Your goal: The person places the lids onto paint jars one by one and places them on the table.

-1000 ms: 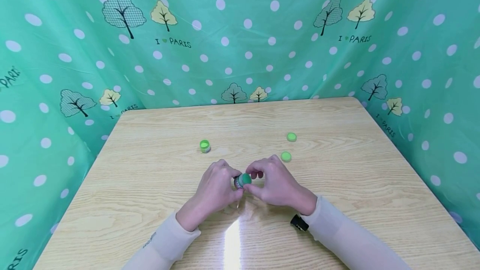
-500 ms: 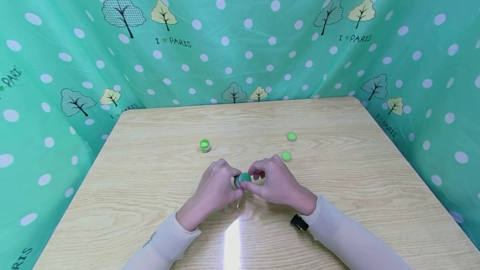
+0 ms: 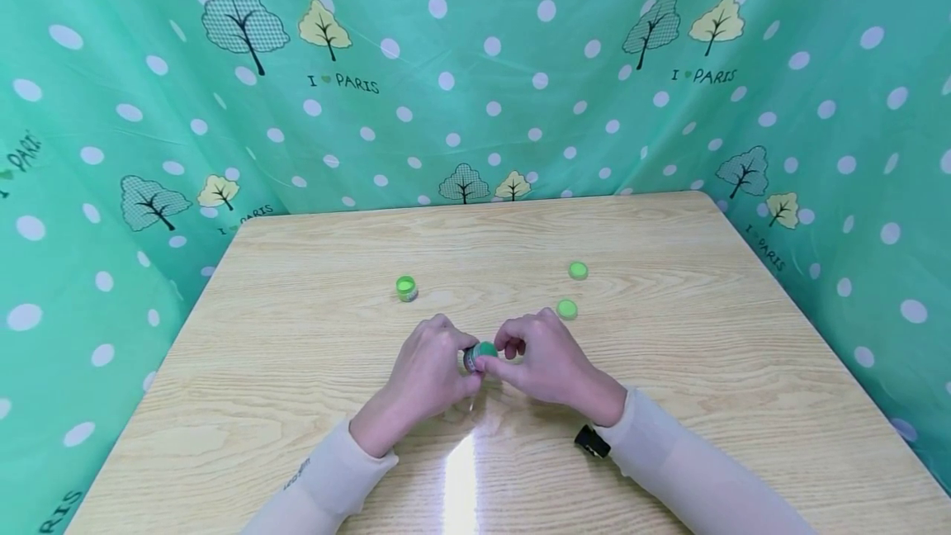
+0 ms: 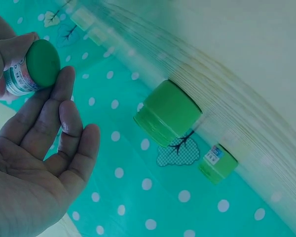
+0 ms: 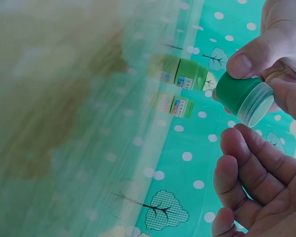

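My left hand (image 3: 434, 366) grips a small labelled green jar (image 3: 471, 358) above the table, lying tilted with its green end toward my right hand. My right hand (image 3: 550, 357) pinches that end, thumb across its near side and index fingertip at its far edge. In the left wrist view the jar (image 4: 43, 63) shows a smooth green end and a printed label. The right wrist view shows a clear ridged band beside the green part of the jar (image 5: 235, 93); several fingers there stay off it.
An open jar with bright green inside (image 3: 405, 289) stands left, beyond my hands. Two light green discs that look like lids, a farther one (image 3: 578, 271) and a nearer one (image 3: 567, 310), lie beyond my right hand. Polka-dot cloth (image 3: 475, 89) surrounds the wooden table (image 3: 312, 287).
My right thumb has slid slightly left over the jar's green end, and the right index fingertip has shifted a little right. The left hand holds still; the jar and discs on the table stay put.
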The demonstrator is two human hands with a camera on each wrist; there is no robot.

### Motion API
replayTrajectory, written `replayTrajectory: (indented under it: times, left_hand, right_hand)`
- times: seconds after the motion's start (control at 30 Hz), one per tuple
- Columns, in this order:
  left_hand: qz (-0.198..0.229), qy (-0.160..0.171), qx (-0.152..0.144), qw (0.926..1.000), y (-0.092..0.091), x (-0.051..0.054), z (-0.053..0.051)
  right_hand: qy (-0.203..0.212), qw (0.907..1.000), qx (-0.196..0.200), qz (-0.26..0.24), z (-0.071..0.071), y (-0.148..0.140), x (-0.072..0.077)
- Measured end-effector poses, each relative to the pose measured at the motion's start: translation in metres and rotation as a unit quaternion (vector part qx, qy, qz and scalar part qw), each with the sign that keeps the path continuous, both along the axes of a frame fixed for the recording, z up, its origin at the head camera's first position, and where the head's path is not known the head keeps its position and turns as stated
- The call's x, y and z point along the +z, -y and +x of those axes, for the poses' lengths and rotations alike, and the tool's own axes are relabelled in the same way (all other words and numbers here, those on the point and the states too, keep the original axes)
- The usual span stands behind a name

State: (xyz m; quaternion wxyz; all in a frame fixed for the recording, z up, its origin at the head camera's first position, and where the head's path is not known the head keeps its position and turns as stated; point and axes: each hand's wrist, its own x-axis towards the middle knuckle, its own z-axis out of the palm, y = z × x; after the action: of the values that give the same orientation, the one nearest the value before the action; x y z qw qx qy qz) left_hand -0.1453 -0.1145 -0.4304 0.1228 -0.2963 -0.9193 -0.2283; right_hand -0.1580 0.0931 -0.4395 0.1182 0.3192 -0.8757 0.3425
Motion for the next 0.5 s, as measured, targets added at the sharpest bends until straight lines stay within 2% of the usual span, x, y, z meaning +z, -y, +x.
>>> replayTrajectory:
  times: [0.27, 0.5]
  left_hand:
    - [0.002, 0.003, 0.003, 1.0, -0.0004, 0.0026, 0.0002]
    - [-0.005, 0.004, 0.012, 0.9999, -0.0004, 0.0038, 0.0005]
  right_hand:
    - [-0.022, 0.9997, 0.005, -0.009, -0.0005, -0.0005, 0.0014]
    - [0.005, 1.0, 0.007, -0.001, 0.0014, -0.0023, 0.0056]
